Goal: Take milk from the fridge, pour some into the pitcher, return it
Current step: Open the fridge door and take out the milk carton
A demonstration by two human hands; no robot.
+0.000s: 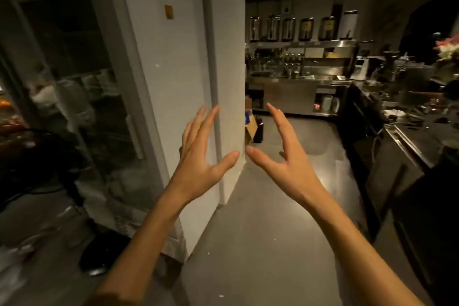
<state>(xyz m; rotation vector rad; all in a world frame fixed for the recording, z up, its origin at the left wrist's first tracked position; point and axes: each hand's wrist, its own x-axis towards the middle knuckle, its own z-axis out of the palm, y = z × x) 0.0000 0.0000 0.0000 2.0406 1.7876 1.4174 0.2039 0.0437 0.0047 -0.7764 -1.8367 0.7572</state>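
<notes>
Left hand [198,164] grip spread, empty; right hand [285,159] grip spread, empty; tall white glass-door fridge [159,82] just behind left grip; dark table [422,136] right of right grip.

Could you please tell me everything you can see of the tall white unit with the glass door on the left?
The white unit stands upright on the grey floor, its plain, smooth side panel facing the camera, with a small tan sticker high up. Its glass door, framed in white, appears shut; blurred shelves and pale packages show behind it. The left hand is spread open in front of the panel; contact cannot be told.
</notes>
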